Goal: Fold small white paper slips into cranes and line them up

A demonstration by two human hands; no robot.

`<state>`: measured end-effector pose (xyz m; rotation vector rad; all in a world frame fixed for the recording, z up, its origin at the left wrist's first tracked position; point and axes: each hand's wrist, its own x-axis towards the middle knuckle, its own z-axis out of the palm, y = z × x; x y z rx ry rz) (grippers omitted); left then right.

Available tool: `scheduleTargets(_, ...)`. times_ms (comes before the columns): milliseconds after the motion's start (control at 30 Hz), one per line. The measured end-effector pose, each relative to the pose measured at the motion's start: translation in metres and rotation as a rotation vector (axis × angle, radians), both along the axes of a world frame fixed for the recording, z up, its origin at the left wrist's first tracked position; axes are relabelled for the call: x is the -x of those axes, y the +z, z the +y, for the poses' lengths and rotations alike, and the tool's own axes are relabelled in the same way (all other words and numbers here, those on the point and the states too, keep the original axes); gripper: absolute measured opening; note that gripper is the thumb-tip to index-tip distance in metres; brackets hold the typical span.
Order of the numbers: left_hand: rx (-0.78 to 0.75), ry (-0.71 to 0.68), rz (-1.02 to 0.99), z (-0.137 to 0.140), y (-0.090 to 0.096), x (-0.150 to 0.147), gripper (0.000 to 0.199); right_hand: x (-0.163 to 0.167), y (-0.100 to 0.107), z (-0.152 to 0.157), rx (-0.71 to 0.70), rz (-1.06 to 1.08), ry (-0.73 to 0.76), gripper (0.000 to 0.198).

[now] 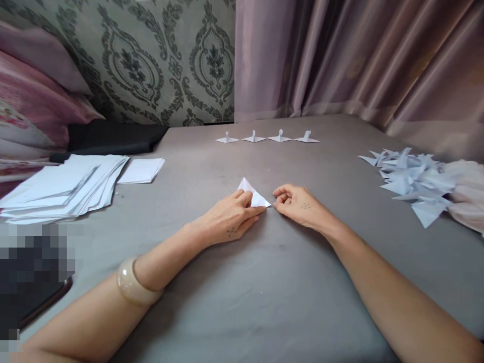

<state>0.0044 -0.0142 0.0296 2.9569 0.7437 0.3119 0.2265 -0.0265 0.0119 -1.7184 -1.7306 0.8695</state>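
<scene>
A small white sheet of folded paper (258, 200) lies on the grey cloth in front of me, one point up and another to the right. My left hand (235, 214) grips its left and lower part, the index finger stretched along the bottom edge; the fingers hide much of the sheet. My right hand (297, 204) is closed, thumb and curled fingers right beside the paper's right tip. Whether anything is between those fingertips I cannot make out.
Several folded paper figures (280, 136) stand in a row at the back. More folded paper pieces (412, 174) are heaped at right. Stacked white sheets (56, 189) and a smaller paper pile (141, 170) lie left, near a black cloth (113, 136) and a dark, partly blurred object (41, 302).
</scene>
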Motion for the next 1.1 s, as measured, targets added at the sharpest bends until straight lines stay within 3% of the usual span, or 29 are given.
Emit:
scheduleTargets(367,-0.063,0.048,0.061,-0.003,0.0,-0.008,0.04,0.008,0.008,-0.005,-0.041,-0.127,0.057,0.018)
scheduleTargets(667,0.054,0.275,-0.274,0.0,-0.014,0.005,0.023,0.026,0.014,-0.015,-0.122,-0.151,0.016,0.017)
scheduleTargets(767,-0.07,0.349,-0.397,0.001,-0.013,0.005,0.029,0.029,0.014,-0.014,-0.227,-0.121,0.017,0.013)
scheduleTargets(933,-0.44,0.472,-0.485,0.0,-0.007,0.007,0.051,0.027,0.01,-0.017,-0.58,-0.298,0.064,0.013)
scheduleTargets(1000,-0.485,0.404,-0.428,0.0,-0.006,0.01,0.041,0.025,0.01,-0.019,-0.684,-0.438,0.108,0.018)
scheduleTargets(1100,-0.45,0.242,-0.297,0.0,-0.007,0.012,0.017,0.022,0.011,-0.021,-0.708,-0.589,0.195,0.022)
